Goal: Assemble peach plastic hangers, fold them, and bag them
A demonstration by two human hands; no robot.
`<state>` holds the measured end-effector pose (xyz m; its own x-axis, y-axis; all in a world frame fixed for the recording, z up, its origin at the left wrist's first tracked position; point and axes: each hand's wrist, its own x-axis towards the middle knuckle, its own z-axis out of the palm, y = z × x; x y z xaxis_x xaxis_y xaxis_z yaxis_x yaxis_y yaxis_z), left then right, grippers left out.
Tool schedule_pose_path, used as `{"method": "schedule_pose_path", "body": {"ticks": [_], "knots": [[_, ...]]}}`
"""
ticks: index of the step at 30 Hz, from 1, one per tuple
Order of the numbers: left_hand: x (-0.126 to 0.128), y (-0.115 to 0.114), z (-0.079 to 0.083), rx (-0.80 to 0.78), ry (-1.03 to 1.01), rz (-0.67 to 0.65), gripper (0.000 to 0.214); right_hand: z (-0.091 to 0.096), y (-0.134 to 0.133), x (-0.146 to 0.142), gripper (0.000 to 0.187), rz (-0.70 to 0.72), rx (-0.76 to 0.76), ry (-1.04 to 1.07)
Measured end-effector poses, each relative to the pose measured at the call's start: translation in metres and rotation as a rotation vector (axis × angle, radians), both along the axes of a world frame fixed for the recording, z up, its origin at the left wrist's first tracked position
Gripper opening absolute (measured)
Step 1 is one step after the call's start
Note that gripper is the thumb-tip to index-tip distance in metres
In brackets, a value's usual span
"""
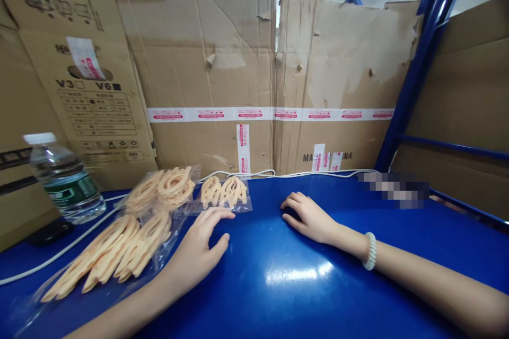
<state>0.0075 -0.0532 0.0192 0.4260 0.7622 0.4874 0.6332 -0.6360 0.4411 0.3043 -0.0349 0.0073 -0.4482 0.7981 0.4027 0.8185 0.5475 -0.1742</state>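
My left hand [199,249] lies flat on the blue table [278,286], fingers stretched out, beside a clear plastic bag of orange plastic pieces [115,249]. Its fingertips almost reach a small bag with two orange pieces [225,192]. Another bag of orange pieces [163,188] sits behind. My right hand [310,217] rests palm down on the table to the right, fingers loosely curved and apart, holding nothing. A white bead bracelet [370,250] is on its wrist.
A water bottle [63,177] stands at the left by a dark object [50,232]. A white cable [290,174] runs along the back. Taped cardboard boxes [210,74] wall the rear and left. A blue rack post [421,58] rises at right.
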Motion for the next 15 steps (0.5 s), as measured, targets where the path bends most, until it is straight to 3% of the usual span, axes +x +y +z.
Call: {"method": "schedule_pose_path", "body": {"ticks": [11,15], "knots": [[0.007,-0.010,0.001,-0.127,0.051,-0.048,0.029,-0.003,0.000,-0.003,0.019,-0.026,0.000,-0.069],[0.006,-0.011,0.002,-0.103,0.058,-0.056,0.030,-0.005,0.000,-0.002,0.020,-0.025,0.008,-0.084]]}}
